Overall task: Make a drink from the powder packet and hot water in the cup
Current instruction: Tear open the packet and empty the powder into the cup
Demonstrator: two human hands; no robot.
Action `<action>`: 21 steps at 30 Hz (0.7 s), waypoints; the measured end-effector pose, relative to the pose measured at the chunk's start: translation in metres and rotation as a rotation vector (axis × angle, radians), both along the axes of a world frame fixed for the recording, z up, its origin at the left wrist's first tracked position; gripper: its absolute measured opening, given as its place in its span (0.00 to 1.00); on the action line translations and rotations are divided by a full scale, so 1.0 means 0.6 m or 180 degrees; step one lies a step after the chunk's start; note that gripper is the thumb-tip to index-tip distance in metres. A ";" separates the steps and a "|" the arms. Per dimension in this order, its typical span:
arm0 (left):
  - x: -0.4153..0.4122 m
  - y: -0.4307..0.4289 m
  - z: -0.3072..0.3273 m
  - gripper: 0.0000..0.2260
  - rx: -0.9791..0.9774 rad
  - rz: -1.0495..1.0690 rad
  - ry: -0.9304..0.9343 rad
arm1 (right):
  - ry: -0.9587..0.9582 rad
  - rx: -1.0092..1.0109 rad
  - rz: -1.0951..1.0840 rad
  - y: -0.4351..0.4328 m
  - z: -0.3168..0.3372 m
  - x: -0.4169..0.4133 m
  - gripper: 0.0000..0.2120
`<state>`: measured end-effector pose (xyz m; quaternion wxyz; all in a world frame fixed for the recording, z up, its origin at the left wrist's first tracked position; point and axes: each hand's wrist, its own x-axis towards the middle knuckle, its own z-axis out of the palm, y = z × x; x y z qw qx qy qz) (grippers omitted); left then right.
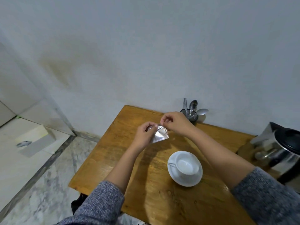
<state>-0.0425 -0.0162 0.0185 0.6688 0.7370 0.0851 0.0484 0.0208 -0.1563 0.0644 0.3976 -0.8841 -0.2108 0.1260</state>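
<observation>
A silver powder packet point(159, 134) is held above the far part of a wooden table point(162, 200), pinched at its upper edge between both hands. The left hand point(145, 134) is closed on the packet's left side, the thumb and bent fingers clamped over the foil; the right hand point(176, 121) is closed in a narrow pinch on the top corner, just where the two hands nearly meet. The packet's long axis runs obliquely — from the pinched top edge down and to the right — so that its free lower corner points toward the cup point(186, 164). A tear across the top edge is judged to be the step in hand (whether the foil is already parted cannot be told).

The cup stands on a white saucer point(185, 181), nearer the person than the packet and below the right forearm; it appears empty, or else holds something pale. An electric kettle point(282, 153) stands at the table's right edge — nearer the right hand. A holder of cutlery point(190, 113) stands against the pale wall behind the right hand. Mottled stone floor lies to the left.
</observation>
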 end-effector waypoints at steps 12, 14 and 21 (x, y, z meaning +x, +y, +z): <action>-0.003 -0.024 0.003 0.09 -0.0047 0.0117 -0.0013 | -0.0041 0.0159 -0.0468 -0.006 -0.009 -0.013 0.06; -0.002 -0.026 0.001 0.08 0.0050 0.0200 -0.0045 | -0.0038 0.0186 -0.0481 -0.005 -0.011 -0.016 0.06; 0.007 -0.032 0.011 0.08 0.0104 0.0198 0.0033 | -0.0278 0.0137 -0.0343 -0.005 -0.017 -0.025 0.07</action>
